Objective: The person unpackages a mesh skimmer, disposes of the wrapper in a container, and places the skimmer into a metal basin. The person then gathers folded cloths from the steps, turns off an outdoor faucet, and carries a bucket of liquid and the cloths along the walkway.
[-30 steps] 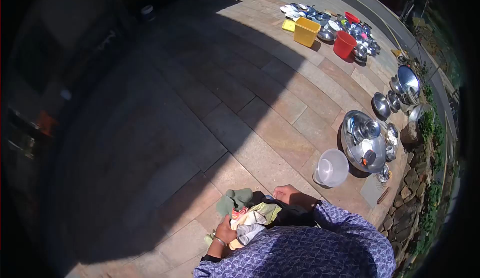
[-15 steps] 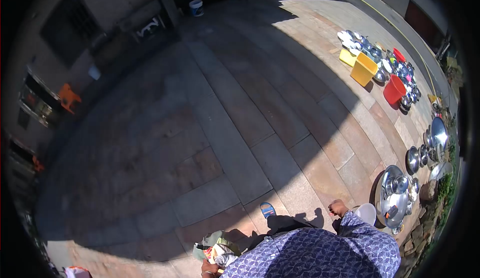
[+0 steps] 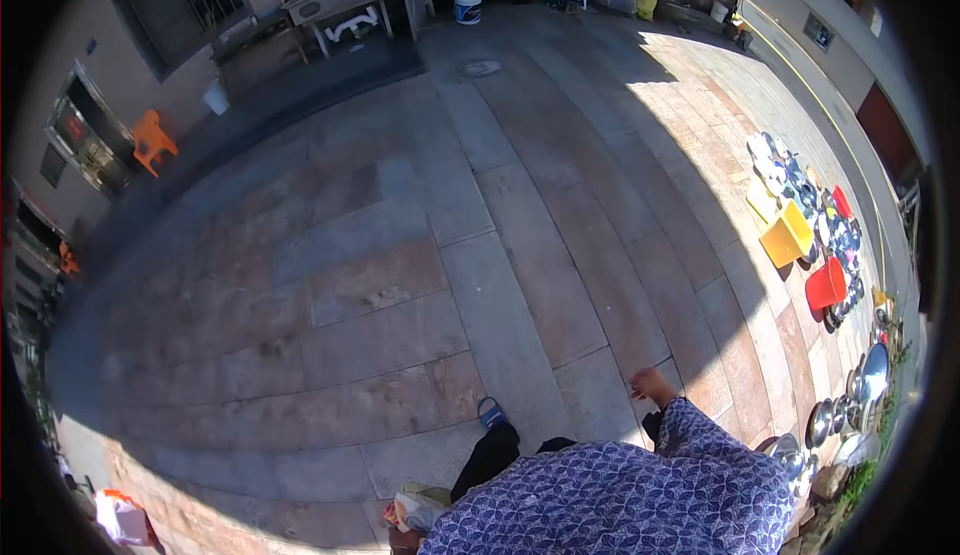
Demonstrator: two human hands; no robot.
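Observation:
My left hand (image 3: 404, 541) is at the bottom edge, closed around a bundle of cloth (image 3: 420, 508) in white, pale green and red. My body hides much of the bundle. Out to the right, my right hand (image 3: 655, 386) hangs over the paving with its fingers curled in and nothing visible in them. A blue sandal (image 3: 491, 413) shows on one foot, between the two hands. Below the right hand, metal basins (image 3: 790, 454) are partly covered by my patterned sleeve.
Stone paving (image 3: 390, 355) spreads ahead, mostly shaded. At right stand a yellow tub (image 3: 786, 236), a red bucket (image 3: 826, 284) and a heap of dishes (image 3: 800, 183). An orange chair (image 3: 153, 142), a sink stand (image 3: 340, 3) and a white bucket (image 3: 467, 5) line the building.
My view has moved forward into the shade and tilted up. The nearby basins slid down behind my sleeve. The sandaled foot now shows with a dark trouser leg. The bundle stays in my left hand.

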